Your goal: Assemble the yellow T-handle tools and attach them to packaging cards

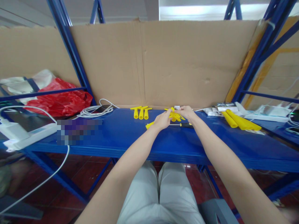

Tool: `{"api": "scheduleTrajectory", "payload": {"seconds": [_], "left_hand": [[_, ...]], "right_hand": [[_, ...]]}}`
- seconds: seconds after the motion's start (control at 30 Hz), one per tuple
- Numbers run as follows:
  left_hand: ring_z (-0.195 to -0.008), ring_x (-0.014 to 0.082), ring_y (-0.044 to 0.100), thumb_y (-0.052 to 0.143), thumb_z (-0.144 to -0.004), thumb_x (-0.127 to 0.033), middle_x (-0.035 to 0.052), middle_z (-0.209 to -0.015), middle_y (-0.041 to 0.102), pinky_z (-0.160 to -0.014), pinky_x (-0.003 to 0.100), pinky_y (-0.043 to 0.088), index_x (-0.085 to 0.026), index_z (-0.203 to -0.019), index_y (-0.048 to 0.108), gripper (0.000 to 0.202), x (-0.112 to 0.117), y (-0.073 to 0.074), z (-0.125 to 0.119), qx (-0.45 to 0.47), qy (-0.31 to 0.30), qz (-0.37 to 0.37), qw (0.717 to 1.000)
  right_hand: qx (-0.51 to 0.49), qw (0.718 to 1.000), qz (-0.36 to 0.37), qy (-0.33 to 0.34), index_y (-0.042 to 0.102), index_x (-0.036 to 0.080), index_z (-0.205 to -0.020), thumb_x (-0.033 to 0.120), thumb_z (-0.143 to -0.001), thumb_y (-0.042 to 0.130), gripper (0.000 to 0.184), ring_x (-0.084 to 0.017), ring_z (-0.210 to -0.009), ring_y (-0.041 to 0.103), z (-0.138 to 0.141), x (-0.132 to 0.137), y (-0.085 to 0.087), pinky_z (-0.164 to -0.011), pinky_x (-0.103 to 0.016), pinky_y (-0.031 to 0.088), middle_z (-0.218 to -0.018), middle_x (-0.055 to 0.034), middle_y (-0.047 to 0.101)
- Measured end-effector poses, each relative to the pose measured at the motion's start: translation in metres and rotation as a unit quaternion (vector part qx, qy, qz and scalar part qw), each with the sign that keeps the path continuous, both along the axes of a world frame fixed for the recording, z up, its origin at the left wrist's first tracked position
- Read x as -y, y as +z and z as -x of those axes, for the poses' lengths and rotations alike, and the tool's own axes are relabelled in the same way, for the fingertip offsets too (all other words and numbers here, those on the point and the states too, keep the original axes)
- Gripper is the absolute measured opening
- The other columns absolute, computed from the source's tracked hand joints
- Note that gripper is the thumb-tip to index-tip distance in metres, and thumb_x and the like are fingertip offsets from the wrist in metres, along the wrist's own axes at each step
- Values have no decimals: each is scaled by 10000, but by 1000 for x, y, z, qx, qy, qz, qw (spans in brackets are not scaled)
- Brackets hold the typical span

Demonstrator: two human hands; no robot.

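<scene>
My left hand (pixel 163 120) and my right hand (pixel 187 113) meet over a small cluster of yellow plastic pieces (pixel 176 117) near the back of the blue table. The fingers of both hands are closed at a yellow piece between them; the fingertips are small and partly hidden. A screwdriver (pixel 186 125) with a black and yellow handle lies just in front of the cluster, its shaft pointing left. Beside my left wrist, the end of another yellow piece (pixel 149 125) sticks out. Further left, three yellow T-shaped pieces (pixel 141 113) lie in a row.
Yellow tubes (pixel 240 120) and silvery packets (pixel 225 107) lie to the right, near a white power strip (pixel 268 116). At left are a coiled white cable (pixel 94 111), a red plastic bag (pixel 60 98) and another power strip (pixel 35 136). A cardboard panel (pixel 175 62) closes off the back.
</scene>
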State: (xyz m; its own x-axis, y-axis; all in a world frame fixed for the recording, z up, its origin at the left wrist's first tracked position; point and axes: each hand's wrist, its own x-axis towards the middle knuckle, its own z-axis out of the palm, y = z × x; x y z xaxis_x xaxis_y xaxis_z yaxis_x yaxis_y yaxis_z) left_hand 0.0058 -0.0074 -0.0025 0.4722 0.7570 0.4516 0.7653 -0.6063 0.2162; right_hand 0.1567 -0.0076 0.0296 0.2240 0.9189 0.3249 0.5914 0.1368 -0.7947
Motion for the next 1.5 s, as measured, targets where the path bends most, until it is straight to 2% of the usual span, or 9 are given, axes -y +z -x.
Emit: {"api": "scheduleTrajectory", "payload": {"seconds": [0.13, 0.27, 0.37, 0.53, 0.73, 0.83, 1.0, 1.3, 1.5], "left_hand": [[-1184, 211, 574, 510, -901, -172, 75, -1283, 611, -976, 328, 460, -215, -1255, 506, 356, -4, -2, 0, 7, -14, -29, 999], [-1157, 213, 584, 482, -913, -165, 90, -1243, 621, -974, 329, 463, -199, -1208, 548, 305, -4, 0, 0, 16, -13, -45, 999], [-1140, 213, 590, 459, -925, -164, 105, -1222, 619, -965, 323, 464, -181, -1201, 551, 292, -3, 2, 2, 10, 3, -46, 999], [-1128, 213, 591, 449, -934, -179, 106, -1219, 607, -944, 321, 467, -189, -1211, 546, 293, 0, 5, 4, -13, 13, -39, 999], [-1088, 210, 603, 485, -923, -212, 72, -1183, 618, -925, 309, 472, -229, -1179, 577, 272, 2, 7, 6, -35, 12, -43, 998], [-1100, 207, 598, 505, -910, -202, 62, -1184, 622, -936, 305, 467, -227, -1153, 601, 263, 2, 6, 5, -34, -8, -50, 998], [-1112, 201, 598, 510, -900, -182, 48, -1208, 624, -948, 311, 467, -237, -1177, 608, 299, 5, 5, 1, -33, -44, -58, 997], [-1165, 206, 579, 515, -903, -175, 52, -1283, 606, -982, 330, 460, -269, -1326, 543, 435, 10, 7, 0, -25, -39, -46, 998], [-1139, 197, 597, 523, -907, -202, 39, -1260, 627, -986, 311, 457, -283, -1273, 612, 386, 6, 4, -1, -13, -39, -36, 999]], "right_hand": [[-36, 999, -1, -15, 507, 159, -505, 316, -592, 814, 356, -75, -490, 421, 1, 1, 1, -472, -199, 331, -496, 24, 483], [-59, 998, 17, 7, 563, 142, -588, 284, -703, 751, 262, -64, -477, 396, -4, 2, 5, -454, -190, 300, -525, 20, 491], [-87, 992, 71, 49, 570, 137, -620, 276, -768, 705, 243, -51, -448, 341, -11, 3, 6, -419, -192, 238, -531, 21, 484], [-129, 978, 111, 122, 512, 147, -574, 263, -687, 788, 320, -47, -451, 351, -15, 2, 4, -414, -191, 228, -508, 36, 459], [-143, 971, 149, 124, 495, 160, -575, 221, -679, 787, 316, -55, -444, 364, -13, 4, 5, -433, -194, 277, -475, 50, 446], [-153, 969, 162, 110, 511, 154, -610, 196, -709, 761, 273, -53, -439, 364, -14, 4, 5, -437, -195, 275, -494, 47, 470], [-184, 967, 151, 90, 545, 140, -672, 204, -768, 710, 201, -71, -473, 404, -15, -1, 2, -477, -210, 312, -540, 22, 529], [-212, 963, 136, 91, 548, 143, -658, 174, -785, 683, 188, -86, -504, 458, -16, -3, -1, -520, -215, 350, -542, 14, 543], [-214, 960, 147, 101, 562, 152, -672, 230, -757, 707, 186, -86, -497, 454, -28, -8, -4, -517, -212, 381, -574, 3, 568]]}}
